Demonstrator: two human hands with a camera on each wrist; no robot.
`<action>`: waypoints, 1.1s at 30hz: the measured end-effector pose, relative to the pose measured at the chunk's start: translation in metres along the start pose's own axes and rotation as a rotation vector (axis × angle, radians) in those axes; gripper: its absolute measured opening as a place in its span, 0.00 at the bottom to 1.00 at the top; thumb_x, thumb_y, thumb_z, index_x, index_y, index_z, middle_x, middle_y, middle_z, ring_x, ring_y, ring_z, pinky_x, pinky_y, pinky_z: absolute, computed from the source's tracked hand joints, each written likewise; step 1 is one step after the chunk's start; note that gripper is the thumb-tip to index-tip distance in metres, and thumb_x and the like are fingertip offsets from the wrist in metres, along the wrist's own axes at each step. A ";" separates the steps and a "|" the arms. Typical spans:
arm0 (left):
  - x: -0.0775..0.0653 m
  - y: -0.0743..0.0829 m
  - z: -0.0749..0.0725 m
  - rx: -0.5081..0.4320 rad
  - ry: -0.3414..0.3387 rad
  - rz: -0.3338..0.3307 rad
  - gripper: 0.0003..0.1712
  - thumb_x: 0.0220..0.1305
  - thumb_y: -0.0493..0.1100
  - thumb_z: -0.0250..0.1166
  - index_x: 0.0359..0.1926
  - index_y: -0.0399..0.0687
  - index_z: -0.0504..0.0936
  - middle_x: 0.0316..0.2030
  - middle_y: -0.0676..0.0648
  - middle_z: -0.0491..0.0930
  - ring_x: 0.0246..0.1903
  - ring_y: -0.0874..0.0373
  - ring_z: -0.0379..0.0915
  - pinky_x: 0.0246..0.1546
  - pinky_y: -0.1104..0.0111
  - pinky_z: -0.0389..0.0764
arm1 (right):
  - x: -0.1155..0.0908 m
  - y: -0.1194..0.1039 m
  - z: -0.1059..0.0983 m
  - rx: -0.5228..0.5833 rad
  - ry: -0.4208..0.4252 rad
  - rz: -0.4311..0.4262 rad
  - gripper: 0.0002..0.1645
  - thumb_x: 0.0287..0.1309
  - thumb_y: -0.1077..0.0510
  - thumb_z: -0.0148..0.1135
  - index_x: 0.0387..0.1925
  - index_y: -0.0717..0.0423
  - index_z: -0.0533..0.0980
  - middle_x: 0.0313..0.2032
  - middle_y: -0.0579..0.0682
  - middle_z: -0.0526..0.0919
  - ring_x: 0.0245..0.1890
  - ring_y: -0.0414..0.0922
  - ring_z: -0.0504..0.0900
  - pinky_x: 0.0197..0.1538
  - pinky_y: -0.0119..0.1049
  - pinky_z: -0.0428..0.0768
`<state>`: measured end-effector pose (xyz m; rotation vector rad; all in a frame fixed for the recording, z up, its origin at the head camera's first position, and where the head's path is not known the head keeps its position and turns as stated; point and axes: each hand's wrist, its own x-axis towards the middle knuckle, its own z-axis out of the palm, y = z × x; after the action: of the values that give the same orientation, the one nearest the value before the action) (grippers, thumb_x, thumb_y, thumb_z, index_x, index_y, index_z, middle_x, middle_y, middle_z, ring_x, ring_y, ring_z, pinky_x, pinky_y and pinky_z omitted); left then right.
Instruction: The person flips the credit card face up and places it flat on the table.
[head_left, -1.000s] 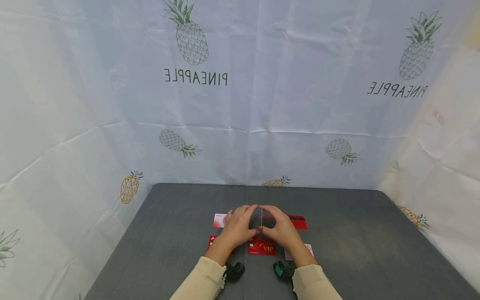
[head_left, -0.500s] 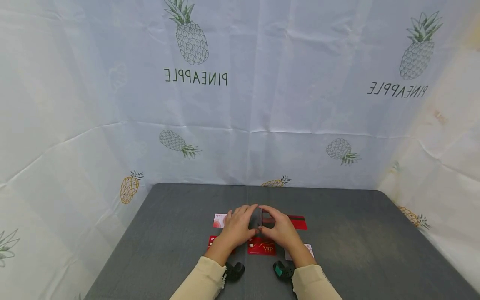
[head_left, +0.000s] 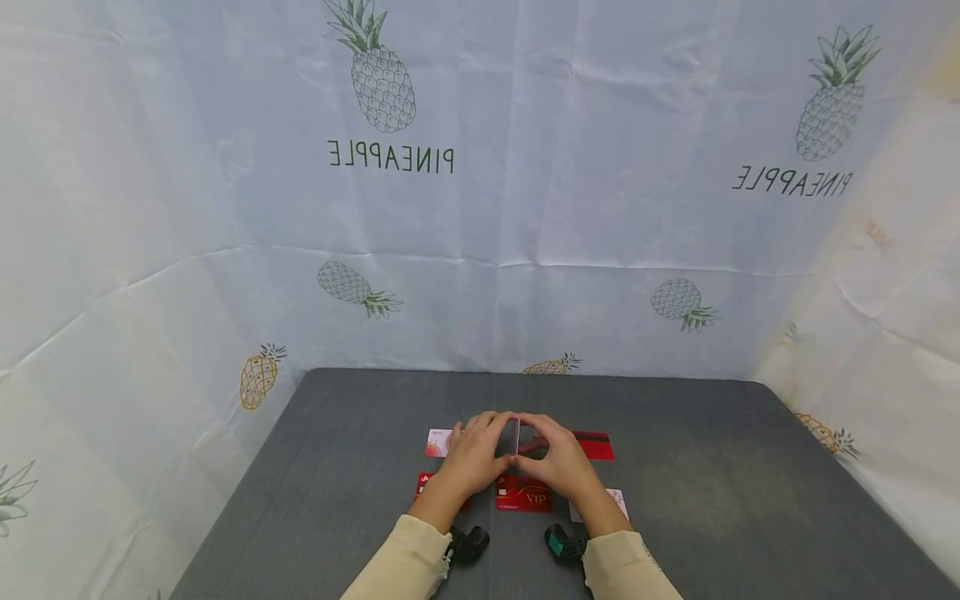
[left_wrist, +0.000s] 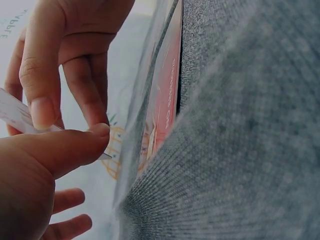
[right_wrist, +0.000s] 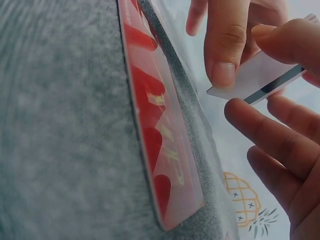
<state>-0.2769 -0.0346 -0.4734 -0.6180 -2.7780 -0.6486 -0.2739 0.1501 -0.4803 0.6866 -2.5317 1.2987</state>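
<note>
In the head view a thin card (head_left: pixel 517 440) stands nearly edge-on between my hands. My left hand (head_left: pixel 472 455) pinches it from the left and my right hand (head_left: pixel 561 457) from the right. Up close in the right wrist view, the card (right_wrist: pixel 253 75) is pale with a dark magnetic stripe, tilted above the table. Below the hands lies a red VIP card (head_left: pixel 523 493); a red card (head_left: pixel 424 481) is partly covered by the left wrist. A pale pinkish card (head_left: pixel 617 500) shows beside the right wrist.
Behind the hands lie a white and pink card (head_left: pixel 437 442) and a red card with a black stripe (head_left: pixel 598 446), each partly hidden. Black wrist devices (head_left: pixel 470 546) sit under both wrists. A pineapple-printed curtain (head_left: pixel 495 208) borders the dark grey table (head_left: pixel 360 467).
The card's edge has shifted slightly left between my hands, and my right fingers have moved slightly left with it. The cards on the table have stayed put.
</note>
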 end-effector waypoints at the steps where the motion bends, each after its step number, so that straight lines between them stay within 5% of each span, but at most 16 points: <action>1: 0.000 0.000 0.000 0.002 0.001 0.001 0.39 0.56 0.54 0.74 0.68 0.58 0.69 0.60 0.47 0.74 0.63 0.46 0.68 0.61 0.35 0.64 | 0.000 0.001 0.000 0.001 -0.001 -0.006 0.37 0.49 0.57 0.77 0.62 0.39 0.74 0.55 0.44 0.79 0.37 0.41 0.87 0.50 0.41 0.83; 6: -0.001 0.000 0.001 0.014 0.005 0.008 0.39 0.56 0.54 0.74 0.67 0.58 0.69 0.60 0.47 0.74 0.62 0.46 0.69 0.60 0.36 0.65 | 0.000 0.001 0.000 -0.001 0.015 -0.060 0.37 0.48 0.55 0.77 0.61 0.41 0.75 0.54 0.46 0.77 0.39 0.47 0.85 0.47 0.44 0.84; 13: 0.000 -0.001 0.001 0.043 0.025 -0.016 0.38 0.54 0.56 0.75 0.64 0.57 0.72 0.59 0.46 0.74 0.60 0.45 0.70 0.58 0.37 0.67 | 0.000 -0.001 -0.001 -0.122 0.066 -0.115 0.42 0.46 0.49 0.79 0.65 0.39 0.73 0.66 0.50 0.67 0.64 0.55 0.69 0.57 0.60 0.76; 19: 0.001 -0.002 0.001 0.040 0.050 -0.060 0.36 0.53 0.56 0.76 0.62 0.60 0.73 0.60 0.44 0.73 0.62 0.43 0.67 0.58 0.36 0.66 | 0.000 0.001 -0.004 -0.159 0.107 -0.159 0.39 0.45 0.48 0.79 0.61 0.42 0.76 0.72 0.53 0.61 0.69 0.58 0.59 0.59 0.67 0.69; 25: 0.002 -0.004 0.001 0.039 0.105 -0.086 0.34 0.51 0.53 0.77 0.59 0.63 0.75 0.63 0.41 0.69 0.65 0.41 0.61 0.59 0.34 0.64 | 0.000 0.006 -0.006 -0.175 0.126 -0.063 0.33 0.43 0.50 0.78 0.54 0.40 0.77 0.73 0.51 0.60 0.71 0.59 0.56 0.61 0.73 0.62; 33: 0.003 -0.005 -0.001 -0.013 0.074 -0.085 0.33 0.48 0.55 0.79 0.56 0.62 0.76 0.64 0.42 0.68 0.67 0.42 0.58 0.60 0.33 0.60 | 0.002 0.020 -0.009 -0.267 0.056 0.162 0.33 0.41 0.52 0.76 0.53 0.40 0.76 0.74 0.54 0.58 0.73 0.62 0.53 0.66 0.72 0.55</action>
<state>-0.2816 -0.0378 -0.4731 -0.4707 -2.7456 -0.6925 -0.2853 0.1666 -0.4888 0.3918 -2.6915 0.9799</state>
